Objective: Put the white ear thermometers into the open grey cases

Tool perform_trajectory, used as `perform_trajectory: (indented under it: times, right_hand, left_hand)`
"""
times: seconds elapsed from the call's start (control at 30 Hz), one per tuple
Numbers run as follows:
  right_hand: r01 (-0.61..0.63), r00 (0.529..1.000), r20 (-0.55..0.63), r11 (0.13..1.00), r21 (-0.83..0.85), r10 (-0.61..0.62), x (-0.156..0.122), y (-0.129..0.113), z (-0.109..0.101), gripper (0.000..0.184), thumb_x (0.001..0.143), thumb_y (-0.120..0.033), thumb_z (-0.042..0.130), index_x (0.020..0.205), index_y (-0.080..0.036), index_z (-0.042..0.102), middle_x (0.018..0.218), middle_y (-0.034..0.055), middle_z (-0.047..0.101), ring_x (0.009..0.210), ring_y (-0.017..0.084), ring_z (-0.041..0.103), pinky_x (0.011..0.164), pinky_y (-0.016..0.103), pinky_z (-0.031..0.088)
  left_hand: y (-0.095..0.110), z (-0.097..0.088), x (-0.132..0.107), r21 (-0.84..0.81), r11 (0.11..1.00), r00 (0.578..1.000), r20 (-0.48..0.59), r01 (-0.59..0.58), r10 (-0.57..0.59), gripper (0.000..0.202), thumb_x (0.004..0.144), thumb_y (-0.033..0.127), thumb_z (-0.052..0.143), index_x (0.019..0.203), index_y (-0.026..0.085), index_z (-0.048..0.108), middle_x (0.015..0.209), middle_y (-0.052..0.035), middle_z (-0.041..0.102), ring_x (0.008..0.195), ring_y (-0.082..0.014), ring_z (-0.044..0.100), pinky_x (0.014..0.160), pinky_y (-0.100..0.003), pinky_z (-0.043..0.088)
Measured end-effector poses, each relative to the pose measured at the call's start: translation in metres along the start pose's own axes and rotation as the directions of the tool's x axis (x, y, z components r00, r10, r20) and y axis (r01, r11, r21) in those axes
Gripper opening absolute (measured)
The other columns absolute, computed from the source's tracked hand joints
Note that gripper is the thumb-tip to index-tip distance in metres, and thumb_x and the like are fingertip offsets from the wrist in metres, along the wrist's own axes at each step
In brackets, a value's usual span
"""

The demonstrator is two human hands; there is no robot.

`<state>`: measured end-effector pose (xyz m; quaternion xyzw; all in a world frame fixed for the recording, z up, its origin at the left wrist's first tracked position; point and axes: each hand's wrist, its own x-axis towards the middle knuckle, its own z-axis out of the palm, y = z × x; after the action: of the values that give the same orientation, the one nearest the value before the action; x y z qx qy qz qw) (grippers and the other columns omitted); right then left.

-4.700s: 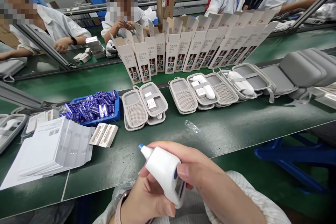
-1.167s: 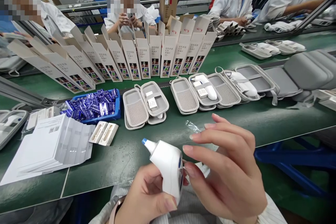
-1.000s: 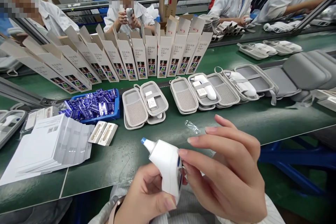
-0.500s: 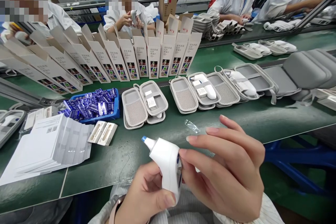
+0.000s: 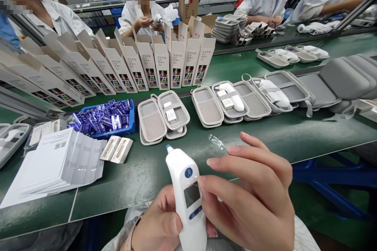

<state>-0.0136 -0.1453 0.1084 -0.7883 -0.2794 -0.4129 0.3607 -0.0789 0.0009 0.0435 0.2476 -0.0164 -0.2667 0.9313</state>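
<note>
Left hand point(image 5: 160, 219) cups the lower body of a white ear thermometer point(image 5: 186, 200) from beneath, its fingers curled behind the casing and the display facing up. The thermometer's long axis runs nearly straight away from the person, with the blue-tipped probe point(image 5: 169, 148) leaning slightly left, out over the green table point(image 5: 147, 176). The right hand point(image 5: 250, 192) lies just to the thermometer's right, fingers loosely curved and a little parted. One fingertip point(image 5: 202, 179) touches the casing's side, though whether that hand grips cannot be told. The left hand is the nearer, wrapped around the lower end.

Ahead on the table are three open grey cases point(image 5: 176, 111), two of them holding white thermometers. There is also one blue crate point(image 5: 133, 117) of blue packs, two slim white boxes point(image 5: 116, 149), one stack of white leaflets point(image 5: 50, 168) and one small clear plastic piece point(image 5: 217, 141). About a dozen upright white cartons point(image 5: 176, 59) stand in a row behind.
</note>
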Motion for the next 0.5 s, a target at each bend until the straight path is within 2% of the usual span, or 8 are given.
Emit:
perform_trajectory:
  times: [0.13, 0.3, 0.5]
  right_hand:
    - [-0.007, 1.000, 0.021, 1.000, 0.016, 0.006, 0.0017, -0.0014, -0.0005, 0.017, 0.079, -0.008, 0.065, 0.070, -0.023, 0.066, 0.085, 0.0006, 0.066, 0.092, 0.020, 0.058, 0.099, 0.046, 0.053]
    - [0.000, 0.998, 0.066, 0.999, 0.032, -0.002, 0.0022, -0.0007, -0.0042, 0.017, 0.079, -0.008, 0.065, 0.071, -0.023, 0.066, 0.088, 0.0010, 0.066, 0.095, 0.020, 0.058, 0.101, 0.047, 0.051]
    - [0.005, 0.995, 0.099, 0.998, 0.064, -0.011, 0.0028, 0.0019, -0.0048, 0.016, 0.078, -0.007, 0.064, 0.073, -0.022, 0.067, 0.089, 0.0014, 0.065, 0.097, 0.020, 0.056, 0.102, 0.047, 0.050]
  left_hand:
    - [-0.0003, 0.0020, 0.0044, -0.060, 0.998, 0.996, 0.087, 0.009, -0.003, 0.034, 0.081, 0.040, 0.079, 0.096, 0.009, 0.077, 0.087, -0.0067, 0.076, 0.081, -0.0113, 0.068, 0.075, -0.017, 0.049]
    - [0.0008, 0.0063, 0.0052, -0.110, 0.994, 0.994, 0.105, -0.015, 0.027, 0.034, 0.084, 0.035, 0.077, 0.103, 0.008, 0.075, 0.096, -0.0078, 0.078, 0.087, -0.0111, 0.072, 0.078, -0.014, 0.052]
    - [0.0008, 0.0077, 0.0044, -0.119, 0.993, 0.993, 0.114, -0.021, 0.035, 0.033, 0.083, 0.035, 0.078, 0.104, 0.009, 0.076, 0.096, -0.0086, 0.079, 0.086, -0.0123, 0.074, 0.077, -0.015, 0.055]
